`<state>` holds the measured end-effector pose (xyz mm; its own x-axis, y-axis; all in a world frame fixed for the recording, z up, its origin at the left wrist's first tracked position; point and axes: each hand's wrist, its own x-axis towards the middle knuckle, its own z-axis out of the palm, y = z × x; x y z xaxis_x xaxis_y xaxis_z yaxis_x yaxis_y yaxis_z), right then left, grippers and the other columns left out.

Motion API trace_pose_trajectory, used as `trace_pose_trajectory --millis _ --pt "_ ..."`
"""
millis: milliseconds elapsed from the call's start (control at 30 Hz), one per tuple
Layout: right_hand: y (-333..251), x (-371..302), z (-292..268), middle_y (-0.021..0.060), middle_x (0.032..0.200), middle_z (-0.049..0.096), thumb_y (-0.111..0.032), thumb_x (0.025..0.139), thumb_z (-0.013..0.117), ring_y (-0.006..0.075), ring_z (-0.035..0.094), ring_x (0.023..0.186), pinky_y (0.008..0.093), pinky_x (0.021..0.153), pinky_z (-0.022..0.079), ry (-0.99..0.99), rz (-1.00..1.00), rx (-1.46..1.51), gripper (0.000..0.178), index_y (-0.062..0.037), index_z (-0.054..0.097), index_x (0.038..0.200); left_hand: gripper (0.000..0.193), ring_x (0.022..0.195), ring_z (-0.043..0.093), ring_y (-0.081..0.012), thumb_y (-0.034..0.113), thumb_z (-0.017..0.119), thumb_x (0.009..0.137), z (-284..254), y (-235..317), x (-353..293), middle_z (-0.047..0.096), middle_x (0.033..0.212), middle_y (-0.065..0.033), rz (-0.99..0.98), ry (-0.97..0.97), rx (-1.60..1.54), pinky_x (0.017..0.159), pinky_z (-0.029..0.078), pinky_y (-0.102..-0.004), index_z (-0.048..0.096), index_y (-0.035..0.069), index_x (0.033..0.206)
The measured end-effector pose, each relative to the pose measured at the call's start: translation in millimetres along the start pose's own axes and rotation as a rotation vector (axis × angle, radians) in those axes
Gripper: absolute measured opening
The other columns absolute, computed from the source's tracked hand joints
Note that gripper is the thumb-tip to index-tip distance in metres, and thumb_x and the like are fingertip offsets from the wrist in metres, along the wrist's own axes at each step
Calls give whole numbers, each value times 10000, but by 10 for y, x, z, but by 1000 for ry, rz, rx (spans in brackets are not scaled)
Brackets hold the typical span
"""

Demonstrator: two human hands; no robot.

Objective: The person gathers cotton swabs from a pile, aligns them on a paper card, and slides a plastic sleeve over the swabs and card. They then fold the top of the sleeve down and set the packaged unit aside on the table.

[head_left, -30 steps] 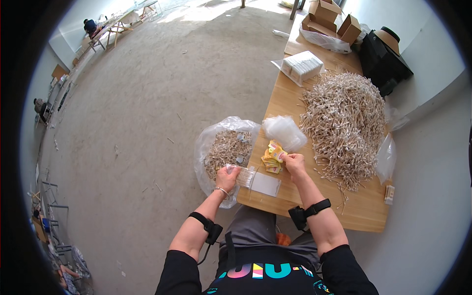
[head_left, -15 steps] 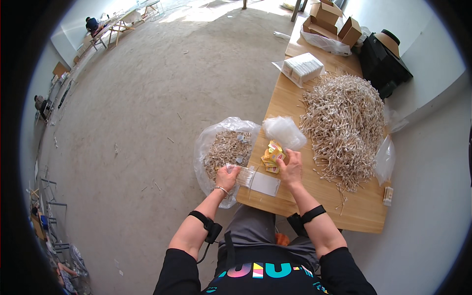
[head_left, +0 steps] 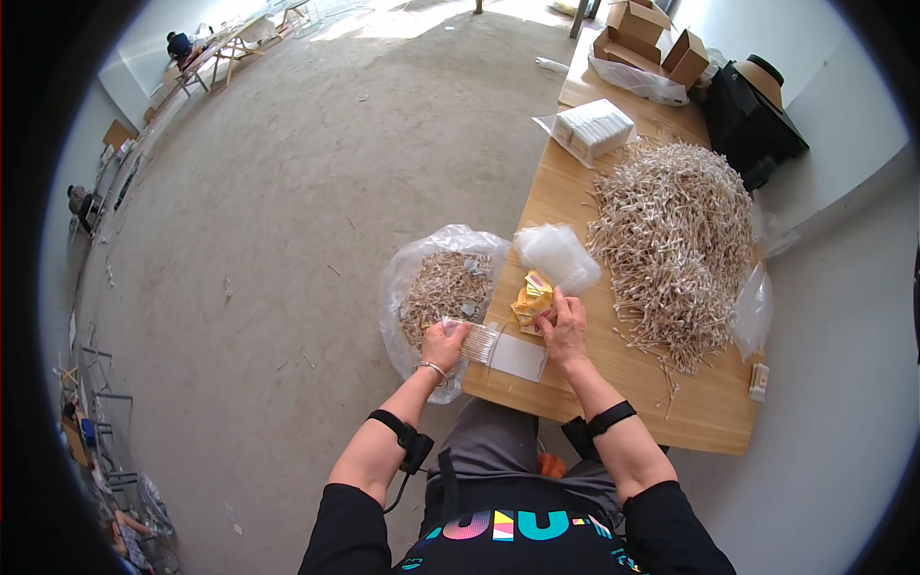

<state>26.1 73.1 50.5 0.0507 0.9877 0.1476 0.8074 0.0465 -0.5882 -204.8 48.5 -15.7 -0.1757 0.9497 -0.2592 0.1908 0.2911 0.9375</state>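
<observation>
My left hand (head_left: 444, 347) is closed on a small clear bag of cotton swabs (head_left: 479, 342), held over the near left corner of the table. The swabs lie side by side in the bag. A flat white card (head_left: 518, 357) lies on the wood just right of the bag. My right hand (head_left: 567, 331) is at a small pile of yellow printed cards (head_left: 533, 298), thumb and fingers closed about the pile's right edge. How many cards it grips is hidden. Beyond the pile lies a stack of clear plastic bags (head_left: 559, 257).
A big heap of loose cotton swabs (head_left: 676, 249) covers the table's right side. A clear sack of swabs (head_left: 436, 287) stands left of the table (head_left: 613, 402). Farther back are a white wrapped pack (head_left: 594, 129), an open cardboard box (head_left: 652, 53) and a black bin (head_left: 752, 120).
My right fingers have closed in on the yellow cards, and the pile looks more bunched together. The left hand still holds the bag of swabs in much the same place.
</observation>
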Motion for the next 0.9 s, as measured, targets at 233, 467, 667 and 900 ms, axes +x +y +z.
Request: trace_pose_trajectory --millis 233,467,667,900 --pt "-44 -28 -18 106 1048 501 -148 662 765 290 509 1016 374 868 437 74 -12 13 480 -58 554 1083 209 625 570 -75 240 661 839 -23 -11 6 648 714 4 6 16 39 581 457 -243 661 34 809" --pt "-99 -77 -69 61 1034 486 -187 681 754 239 524 981 363 772 479 39 17 -83 454 -131 598 1104 249 653 606 -103 272 658 824 -39 96 -28 670 735 -32 32 46 154 614 475 -264 673 24 835" --pt "26 -77 5 67 916 536 -152 780 675 238 557 858 352 716 473 115 -48 -28 274 -97 645 1046 314 687 653 -201 355 652 792 -15 141 -40 682 745 -95 8 29 107 650 492 -314 687 48 847" --pt "63 -64 29 48 753 610 -66 827 626 168 566 631 285 583 453 199 -106 315 118 -29 669 931 279 676 649 -197 337 654 797 -24 134 -62 680 739 -86 12 30 55 646 491 -315 688 63 837"
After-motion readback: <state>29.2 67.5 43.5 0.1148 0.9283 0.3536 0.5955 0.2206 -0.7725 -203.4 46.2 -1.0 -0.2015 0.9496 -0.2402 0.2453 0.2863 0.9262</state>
